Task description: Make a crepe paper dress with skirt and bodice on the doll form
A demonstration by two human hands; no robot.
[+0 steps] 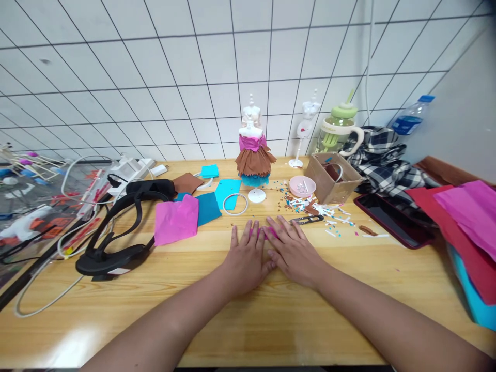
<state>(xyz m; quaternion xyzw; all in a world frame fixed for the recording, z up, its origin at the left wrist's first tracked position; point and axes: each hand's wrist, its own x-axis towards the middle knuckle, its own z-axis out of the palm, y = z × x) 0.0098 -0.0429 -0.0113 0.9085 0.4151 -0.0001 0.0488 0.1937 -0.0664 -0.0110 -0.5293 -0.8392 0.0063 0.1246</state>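
Note:
My left hand (248, 256) lies flat on the wooden table with its fingers spread. Beside it, my right hand (292, 252) is also flat, and the two thumbs meet or nearly meet. Small bits of magenta show under the fingertips of both hands; their shape is hidden. Behind the hands stands a small white dress form (251, 132) wearing a magenta top, a brown ruffled skirt (256, 161) and a blue layer below it. A white ring (235, 212) lies on a blue sheet near its base. Thread snips (310, 219) rest just beyond my right fingertips.
Paper scraps (302, 205) surround a pink dish (302, 186) and a cardboard box (334, 178). At left are a pink sheet (176, 219) and a black headset (116, 256). A phone (395, 221) and coloured sheets (461, 227) lie right. A second dress form (306, 124) stands behind.

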